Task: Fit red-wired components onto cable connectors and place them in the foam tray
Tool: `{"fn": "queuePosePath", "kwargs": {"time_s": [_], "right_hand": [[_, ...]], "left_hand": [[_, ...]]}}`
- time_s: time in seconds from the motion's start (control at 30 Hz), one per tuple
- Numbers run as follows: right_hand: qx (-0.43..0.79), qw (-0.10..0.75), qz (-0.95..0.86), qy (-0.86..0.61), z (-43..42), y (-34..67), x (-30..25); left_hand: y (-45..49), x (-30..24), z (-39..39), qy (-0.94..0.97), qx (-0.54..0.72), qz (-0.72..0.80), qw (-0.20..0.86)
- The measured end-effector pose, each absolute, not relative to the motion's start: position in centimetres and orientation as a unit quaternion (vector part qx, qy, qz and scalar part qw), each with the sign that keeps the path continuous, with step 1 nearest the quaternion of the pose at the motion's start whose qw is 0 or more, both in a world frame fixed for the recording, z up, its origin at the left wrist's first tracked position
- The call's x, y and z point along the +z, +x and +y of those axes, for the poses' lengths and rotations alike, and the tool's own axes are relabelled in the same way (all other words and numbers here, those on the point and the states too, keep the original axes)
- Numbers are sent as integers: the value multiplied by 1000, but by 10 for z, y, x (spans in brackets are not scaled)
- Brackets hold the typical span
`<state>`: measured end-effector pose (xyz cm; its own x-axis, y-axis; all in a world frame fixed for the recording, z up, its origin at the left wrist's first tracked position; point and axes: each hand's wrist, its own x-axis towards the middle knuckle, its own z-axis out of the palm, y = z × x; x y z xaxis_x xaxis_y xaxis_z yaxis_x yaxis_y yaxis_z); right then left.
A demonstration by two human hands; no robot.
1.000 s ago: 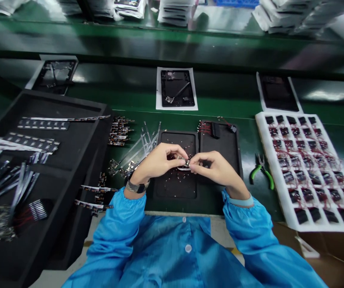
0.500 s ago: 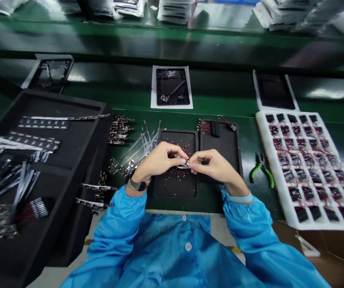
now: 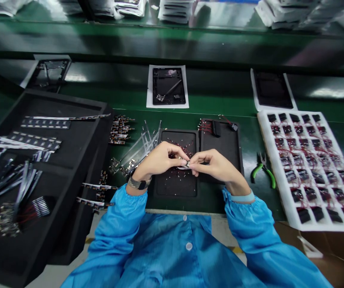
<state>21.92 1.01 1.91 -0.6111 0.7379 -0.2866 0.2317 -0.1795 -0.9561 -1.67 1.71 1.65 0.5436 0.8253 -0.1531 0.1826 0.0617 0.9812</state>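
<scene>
My left hand [image 3: 166, 158] and my right hand [image 3: 211, 163] meet above a small black tray [image 3: 176, 188]. Thumb and fingers of both are pinched on one small silvery electronic part [image 3: 186, 163], mostly covered by the fingertips, so its exact kind is unclear. Tiny pale and reddish bits lie scattered in the tray beneath. Left of my left hand are circuit boards [image 3: 132, 163] with long flat ribbon cables [image 3: 143, 144]. Beyond my right hand, a second black tray [image 3: 226, 150] carries a black block [image 3: 215, 129] with red wires.
Green-handled pliers [image 3: 262, 171] and a white foam tray [image 3: 283, 188] of wired black parts lie at right. Large black bins [image 3: 79, 168] with strips and cables stand at left. At the back, a black panel [image 3: 169, 86] rests on white paper, below a shelf with stacked packets [image 3: 176, 11].
The panels on white paper at the back have shifted slightly left relative to the bench. Both hands keep nearly the same place and pinch.
</scene>
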Motion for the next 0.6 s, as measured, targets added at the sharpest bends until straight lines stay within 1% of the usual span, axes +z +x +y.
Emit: {"fn": "queuePosePath", "kwargs": {"time_s": [0.3, 0.6], "right_hand": [[657, 188, -599, -417, 8, 218, 13], [645, 186, -604, -430, 7, 216, 12]], "left_hand": [[-13, 18, 16, 647, 247, 427, 581], [-11, 19, 14, 644, 244, 439, 577]]}}
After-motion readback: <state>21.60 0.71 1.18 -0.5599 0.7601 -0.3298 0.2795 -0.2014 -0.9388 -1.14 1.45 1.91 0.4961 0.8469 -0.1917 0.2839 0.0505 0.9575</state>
